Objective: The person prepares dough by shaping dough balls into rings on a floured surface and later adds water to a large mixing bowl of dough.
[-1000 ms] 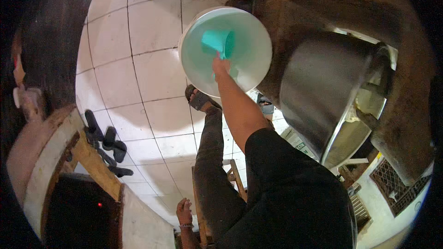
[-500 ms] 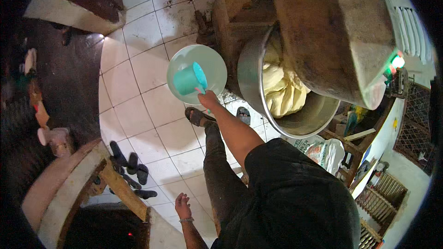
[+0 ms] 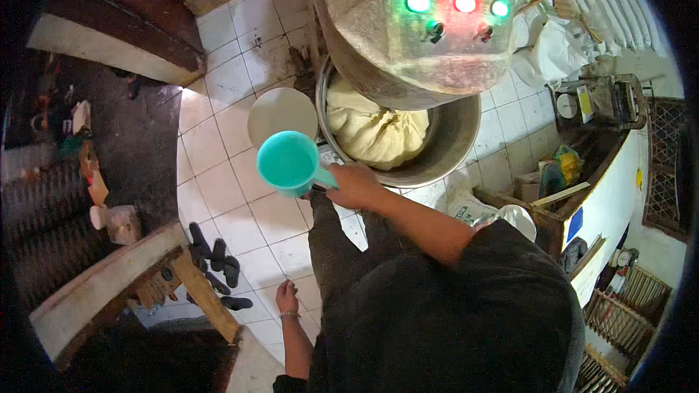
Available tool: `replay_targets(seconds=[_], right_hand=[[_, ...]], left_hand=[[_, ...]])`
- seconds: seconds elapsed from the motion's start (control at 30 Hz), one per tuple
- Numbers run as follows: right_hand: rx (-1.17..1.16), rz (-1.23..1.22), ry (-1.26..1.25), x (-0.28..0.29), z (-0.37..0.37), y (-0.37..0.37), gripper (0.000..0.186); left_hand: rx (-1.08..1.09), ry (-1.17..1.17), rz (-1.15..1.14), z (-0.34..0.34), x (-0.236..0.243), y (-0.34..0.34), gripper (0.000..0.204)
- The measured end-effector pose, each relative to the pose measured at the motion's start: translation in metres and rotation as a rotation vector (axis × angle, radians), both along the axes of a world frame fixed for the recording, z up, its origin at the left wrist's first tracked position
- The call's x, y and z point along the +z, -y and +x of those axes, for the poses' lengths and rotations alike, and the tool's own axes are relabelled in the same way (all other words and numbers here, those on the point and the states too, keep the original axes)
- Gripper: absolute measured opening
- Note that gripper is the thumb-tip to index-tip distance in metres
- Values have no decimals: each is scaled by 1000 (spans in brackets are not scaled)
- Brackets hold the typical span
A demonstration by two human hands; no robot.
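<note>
My right hand [image 3: 354, 185] is closed round the handle of a turquoise plastic dipper [image 3: 286, 160], held upright with its wide mouth facing up. I cannot make out whether liquid is in it. Behind the dipper, a round white bucket [image 3: 280, 110] stands on the floor, partly hidden by it. To the right is a large metal mixing bowl [image 3: 457, 135] with a pale yellow mass of dough [image 3: 378, 131], folded on top. The mixer's head [image 3: 408, 44] overhangs the bowl and hides part of it. My left hand [image 3: 287, 297] hangs low at my side, fingers loose and holding nothing.
Three lit lamps [image 3: 464, 4] and two knobs show on the mixer. Several dark slippers [image 3: 218, 255] lie on the tiles [image 3: 244, 175] at left, near a curved ledge [image 3: 109, 276]. A wooden-edged counter [image 3: 604, 167] and a white sack [image 3: 466, 207] stand at right.
My right hand has lifted the dipper away from the bucket and brought it closer to me. The view has shifted, so the mixer's lamps now face me. My left hand still hangs at my side.
</note>
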State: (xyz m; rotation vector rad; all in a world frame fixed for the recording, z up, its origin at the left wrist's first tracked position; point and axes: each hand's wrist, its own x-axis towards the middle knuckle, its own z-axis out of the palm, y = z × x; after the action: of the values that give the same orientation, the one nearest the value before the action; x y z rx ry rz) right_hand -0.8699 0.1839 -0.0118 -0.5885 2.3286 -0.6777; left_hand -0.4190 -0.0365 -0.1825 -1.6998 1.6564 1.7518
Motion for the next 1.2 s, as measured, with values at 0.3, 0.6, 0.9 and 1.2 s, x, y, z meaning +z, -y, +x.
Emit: replay_targets(seconds=[0.3, 0.6, 0.9, 1.2], right_hand=[[-540, -354, 844, 140, 58, -240, 42], [-945, -396, 482, 82, 98, -335, 39], [-969, -306, 489, 52, 44, -280, 33], [-1181, -613, 714, 80, 51, -326, 19]], left_hand=[[-184, 89, -70, -15, -49, -52, 34], [-167, 15, -60, -56, -52, -59, 40], [-188, 4, -74, -62, -50, -30, 36], [-100, 93, -18, -33, -48, -30, 38]])
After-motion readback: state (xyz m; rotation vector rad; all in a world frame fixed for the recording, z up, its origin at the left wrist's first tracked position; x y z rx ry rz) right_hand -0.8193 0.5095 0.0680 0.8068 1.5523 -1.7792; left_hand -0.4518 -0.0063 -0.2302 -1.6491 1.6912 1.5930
